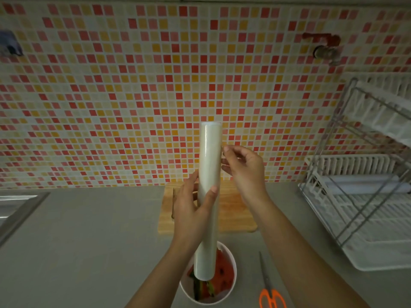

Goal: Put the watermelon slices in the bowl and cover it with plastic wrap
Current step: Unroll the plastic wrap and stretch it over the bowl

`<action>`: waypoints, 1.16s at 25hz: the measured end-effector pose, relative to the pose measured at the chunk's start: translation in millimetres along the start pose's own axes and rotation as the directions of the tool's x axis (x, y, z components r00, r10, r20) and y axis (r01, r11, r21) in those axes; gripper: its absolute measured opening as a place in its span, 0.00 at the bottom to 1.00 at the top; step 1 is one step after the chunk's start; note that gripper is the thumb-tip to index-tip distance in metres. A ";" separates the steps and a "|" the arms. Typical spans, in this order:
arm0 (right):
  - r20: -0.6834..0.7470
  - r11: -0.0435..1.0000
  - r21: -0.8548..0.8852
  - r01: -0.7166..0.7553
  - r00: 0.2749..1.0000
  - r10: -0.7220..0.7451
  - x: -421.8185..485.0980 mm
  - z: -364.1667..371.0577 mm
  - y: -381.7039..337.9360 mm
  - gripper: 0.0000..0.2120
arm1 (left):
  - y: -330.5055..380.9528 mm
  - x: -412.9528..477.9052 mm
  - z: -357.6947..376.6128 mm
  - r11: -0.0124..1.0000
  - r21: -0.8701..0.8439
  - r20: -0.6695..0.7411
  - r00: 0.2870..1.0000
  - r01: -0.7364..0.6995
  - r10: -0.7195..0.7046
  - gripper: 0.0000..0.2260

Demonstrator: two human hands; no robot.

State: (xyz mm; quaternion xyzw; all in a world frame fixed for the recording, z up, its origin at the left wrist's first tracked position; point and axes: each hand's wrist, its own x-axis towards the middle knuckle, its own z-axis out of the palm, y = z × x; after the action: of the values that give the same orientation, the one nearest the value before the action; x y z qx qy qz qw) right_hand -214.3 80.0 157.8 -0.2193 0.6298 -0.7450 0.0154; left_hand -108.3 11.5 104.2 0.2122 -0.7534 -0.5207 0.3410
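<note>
Bowl point(230, 258) holds watermelon slices point(222, 266); left hand point(191, 207) grips roll point(209, 185), right hand point(241, 167) pinching: find the film's edge first.

White wrap roll point(209, 196), orange scissors point(271, 295), red/yellow mosaic tiles point(133, 96)

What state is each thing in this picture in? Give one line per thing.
Roll: upright, held above the bowl, no wrap pulled off yet.
Bowl: uncovered, holding watermelon slices.
Left hand: gripping the roll's middle.
Right hand: fingers picking at the roll's side.
Scissors: closed, lying on the counter.
Board: bare where visible.
</note>
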 end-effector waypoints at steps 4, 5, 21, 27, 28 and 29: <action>-0.020 0.997 0.045 -0.065 0.998 0.065 0.9 1.3 -0.7 0.05 | 3.6 -5.1 2.3 1.000 0.010 0.004 1.000 -0.016 0.016 0.25; 0.003 0.996 0.074 -0.055 0.998 0.055 1.8 0.3 -3.0 0.06 | 5.1 -6.0 2.3 1.000 0.014 0.005 1.000 -0.026 0.026 0.23; 0.203 0.996 0.069 -0.051 0.979 0.036 -22.3 -13.1 -8.1 0.15 | 22.0 0.6 -16.6 0.993 -0.090 0.006 0.997 -0.074 0.075 0.22; 0.130 0.993 -0.113 0.019 0.992 -0.004 -17.8 -11.3 2.9 0.04 | 22.8 3.7 -20.3 0.990 -0.139 0.050 0.998 -0.029 0.036 0.22; 0.114 0.995 -0.097 -0.008 0.993 0.019 -18.0 -10.8 5.1 0.04 | 22.7 5.1 -20.3 0.990 -0.141 0.055 0.998 -0.028 0.036 0.23; 0.110 0.998 -0.040 -0.052 0.992 0.056 -19.8 -10.5 6.9 0.06 | 22.8 6.2 -20.0 0.990 -0.139 0.058 0.998 -0.025 0.034 0.24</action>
State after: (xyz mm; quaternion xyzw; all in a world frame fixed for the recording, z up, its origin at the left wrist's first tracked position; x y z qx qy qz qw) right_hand -201.8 94.3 144.1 -0.2436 0.6474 -0.7191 0.0667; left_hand -97.0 2.9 131.7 0.1612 -0.7286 -0.5725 0.3397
